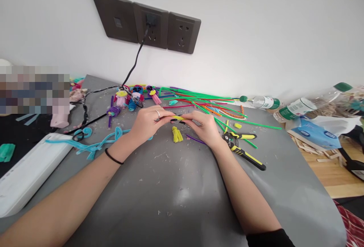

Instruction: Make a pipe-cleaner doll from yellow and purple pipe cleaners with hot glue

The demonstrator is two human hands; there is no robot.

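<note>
Between my two hands runs a short bundle of yellow pipe cleaners, pinched at both ends. My left hand, with a ring on one finger, grips its left end. On the right end, my right hand is closed in a pinch. Just below them a yellow pipe-cleaner tassel lies on the grey table. Something black, partly hidden, sits behind the fingers. Beside my right wrist are yellow-and-black wire strippers and a purple pipe cleaner.
Green, red and orange pipe cleaners spread along the wall. Small pipe-cleaner figures stand at the back left, near a black cord. Light-blue pipe cleaners and a white power strip lie left. Bottles and a tissue pack are right.
</note>
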